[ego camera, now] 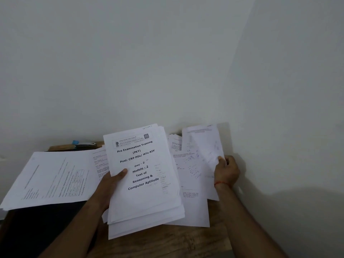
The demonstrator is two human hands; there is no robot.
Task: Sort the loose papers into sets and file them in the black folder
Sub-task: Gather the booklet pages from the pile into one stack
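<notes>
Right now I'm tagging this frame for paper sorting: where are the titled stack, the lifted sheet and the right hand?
titled stack (143, 198), head view, blank lower part of its cover page.
lifted sheet (202, 144), head view, its upper middle.
right hand (226, 172), head view, middle of the hand.

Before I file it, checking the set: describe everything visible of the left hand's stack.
The stack is white printed sheets, unevenly fanned at the bottom. Its cover reads Pre Examination Training, Day 2, Module 2, with a QR code and handwritten notes. The left hand grips its left edge, thumb on the cover.
</notes>
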